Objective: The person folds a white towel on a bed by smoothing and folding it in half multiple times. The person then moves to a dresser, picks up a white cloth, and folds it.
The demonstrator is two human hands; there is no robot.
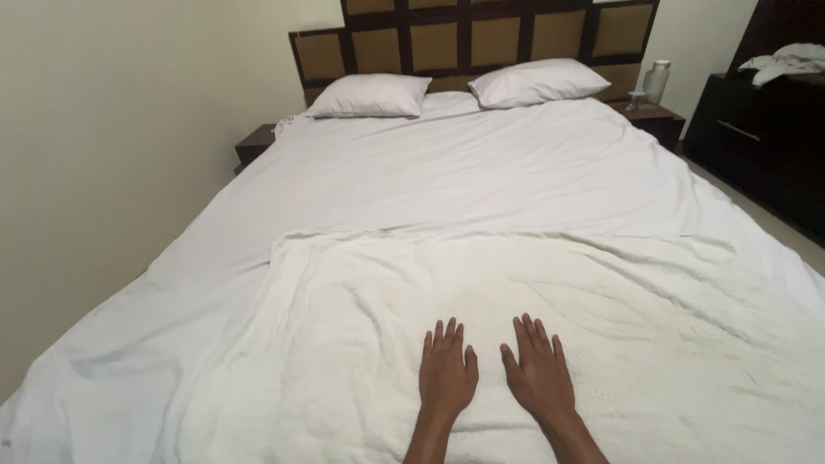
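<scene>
A folded white blanket lies across the near half of a bed covered by a white sheet. My left hand rests flat on the blanket, palm down, fingers together and pointing toward the headboard. My right hand lies flat beside it, a small gap between them. Neither hand holds anything.
Two white pillows lean at the dark wood headboard. Nightstands stand on both sides; the right one bears a clear jar. A dark dresser with white cloth on top stands at right. A wall runs close along the bed's left side.
</scene>
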